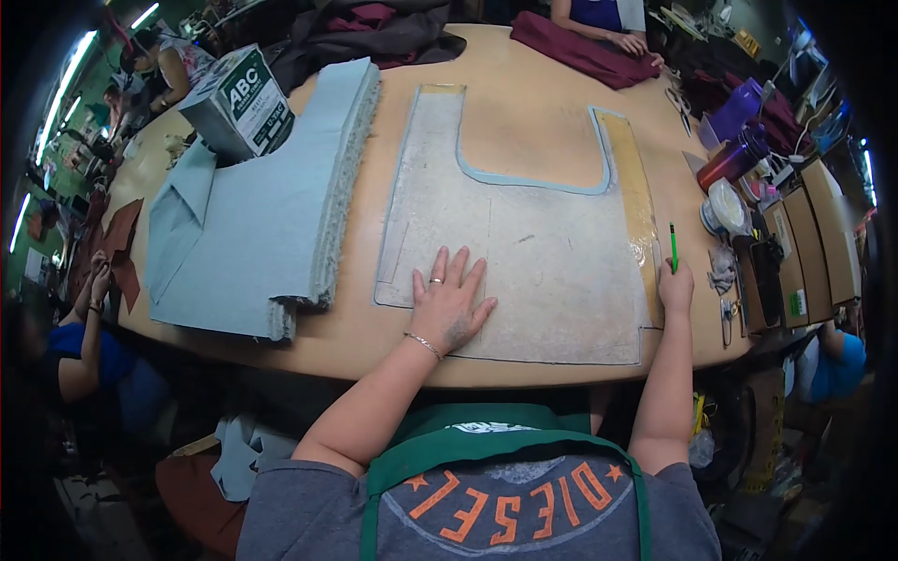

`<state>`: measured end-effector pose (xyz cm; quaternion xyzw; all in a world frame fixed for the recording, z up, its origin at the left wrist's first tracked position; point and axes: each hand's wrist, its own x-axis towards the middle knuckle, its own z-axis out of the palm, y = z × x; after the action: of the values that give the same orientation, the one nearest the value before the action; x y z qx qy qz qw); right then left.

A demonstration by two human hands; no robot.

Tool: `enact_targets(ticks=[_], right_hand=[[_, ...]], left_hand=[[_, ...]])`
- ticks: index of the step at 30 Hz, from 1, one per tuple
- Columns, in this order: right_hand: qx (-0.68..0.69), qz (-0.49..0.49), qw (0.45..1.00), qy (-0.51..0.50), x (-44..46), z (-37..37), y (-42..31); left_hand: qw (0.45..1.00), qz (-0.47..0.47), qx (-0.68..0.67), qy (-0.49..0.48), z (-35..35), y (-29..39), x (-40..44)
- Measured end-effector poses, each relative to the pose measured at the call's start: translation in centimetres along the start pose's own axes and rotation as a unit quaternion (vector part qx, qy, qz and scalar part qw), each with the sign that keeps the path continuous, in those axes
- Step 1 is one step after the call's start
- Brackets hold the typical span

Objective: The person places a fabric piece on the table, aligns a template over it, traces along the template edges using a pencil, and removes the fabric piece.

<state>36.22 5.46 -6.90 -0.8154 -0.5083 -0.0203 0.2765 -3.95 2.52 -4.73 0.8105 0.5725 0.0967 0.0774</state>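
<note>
My left hand (451, 297) lies flat with fingers spread on a large pale pattern template (552, 271). The template has a U-shaped cutout at its far side and yellowish tape along its right strip. A light blue piece of fabric shows as a thin border around the cutout and left edge, beneath the template. My right hand (676, 285) is closed around a green pencil (673, 248), which points up and away, beside the template's right edge. Left of the template sits a thick stack of light blue cut fabric (253, 224).
A box marked ABC (238, 103) stands on the fabric stack. Maroon cloth (580, 51) lies at the far edge near another person's hands (636, 45). At right are a tumbler (734, 157), scissors (727, 318) and cardboard boxes (804, 252). Another person's hands (98, 271) hold brown cloth at left.
</note>
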Motion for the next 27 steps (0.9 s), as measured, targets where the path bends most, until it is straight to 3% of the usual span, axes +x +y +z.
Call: enact_targets(ticks=[4, 15, 19, 22, 27], right_hand=[[0.027, 0.071, 0.996, -0.057, 2.8, 0.5, -2.3], [0.092, 0.112, 0.987, -0.066, 7.8, 3.5, -3.3], [0.095, 0.124, 0.987, -0.030, 7.7, 2.8, -5.2], [0.119, 0.133, 0.984, -0.028, 7.4, 2.9, -5.3], [0.194, 0.166, 0.964, -0.073, 7.7, 2.3, -5.1]], left_hand=[[1.000, -0.002, -0.005, -0.005, -0.1, 0.1, 0.0], [0.998, -0.012, -0.011, -0.058, -2.1, 1.2, 1.7], [0.997, 0.063, -0.032, -0.023, -2.5, 3.7, 7.9], [0.983, 0.154, -0.090, -0.047, -1.3, 6.7, 15.2], [0.989, 0.111, -0.018, -0.093, 1.6, 12.1, 25.9]])
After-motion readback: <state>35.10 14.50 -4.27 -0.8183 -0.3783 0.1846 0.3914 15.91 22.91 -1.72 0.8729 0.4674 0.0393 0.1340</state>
